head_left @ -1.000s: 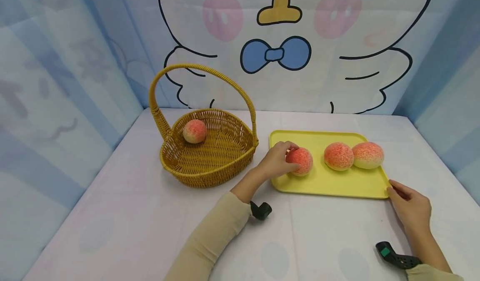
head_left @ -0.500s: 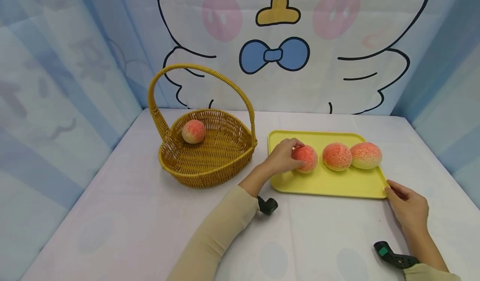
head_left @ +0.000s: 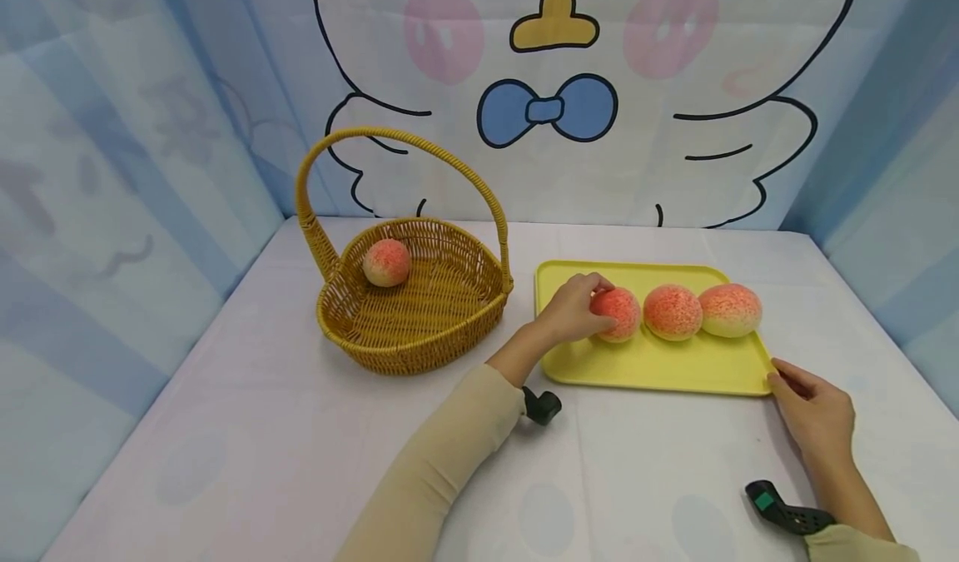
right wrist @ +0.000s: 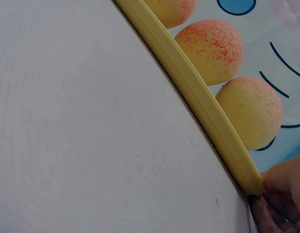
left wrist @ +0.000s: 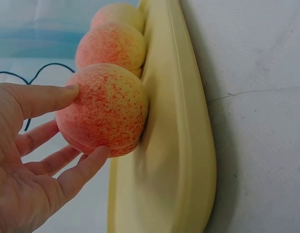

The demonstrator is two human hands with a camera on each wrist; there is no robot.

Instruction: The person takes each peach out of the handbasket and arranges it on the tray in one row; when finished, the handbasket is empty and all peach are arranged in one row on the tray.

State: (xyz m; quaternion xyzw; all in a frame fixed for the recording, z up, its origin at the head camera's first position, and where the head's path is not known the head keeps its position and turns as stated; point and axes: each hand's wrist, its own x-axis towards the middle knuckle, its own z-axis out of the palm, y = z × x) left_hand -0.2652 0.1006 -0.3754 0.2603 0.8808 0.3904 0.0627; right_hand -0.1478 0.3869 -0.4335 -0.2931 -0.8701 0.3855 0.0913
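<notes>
My left hand holds a pinkish-red peach on the left half of a yellow tray. In the left wrist view, the thumb lies on one side of that peach and the fingers on the other. Close to its right sit a second peach and a third peach, making a row. At the tray's front right corner, my right hand pinches the edge between thumb and fingers; the right wrist view shows the thumb above the rim and fingers below.
A brown wicker basket with a tall arched handle stands left of the tray. Inside it, near the back left, rests another peach. A cloth backdrop with a cartoon figure hangs behind the white table.
My left hand has shifted the peach rightward along the tray, closing most of the gap to the second peach. The right hand has stayed at the tray corner.
</notes>
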